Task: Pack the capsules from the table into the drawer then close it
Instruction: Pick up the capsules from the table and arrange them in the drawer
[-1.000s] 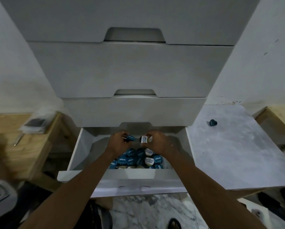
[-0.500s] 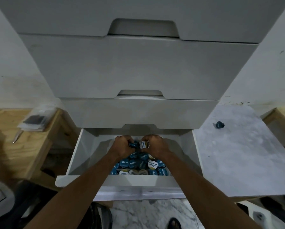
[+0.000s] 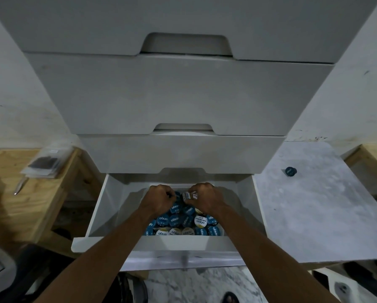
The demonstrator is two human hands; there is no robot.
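Packing looked nearly finished: the open drawer (image 3: 97, 213), lowest in the white chest (image 3: 183, 95), held a dense pile of capsules (image 3: 183, 224), mostly blue-lidded with a few white and yellow ones, filling its six o'clock half. Both hands worked at the twelve o'clock edge of that pile. The left hand (image 3: 159, 199) had its grip curled tight, pinching what seemed to be a blue capsule (image 3: 177, 194) at its fingertips. The right hand (image 3: 205, 199) had its grip closed round a white capsule (image 3: 186, 195), possibly two side by side, though blur left that uncertain. The held ones hung just above the pile, not yet set down. On the grey counter (image 3: 325, 226) at three o'clock of the drawer, a lone capsule (image 3: 290, 171), dark blue, sat well apart from the drawer, toward two o'clock. By that showing, what was left was placing the held capsules, fetching the single one off the counter, and pushing shut the drawer, which stood pulled well out.
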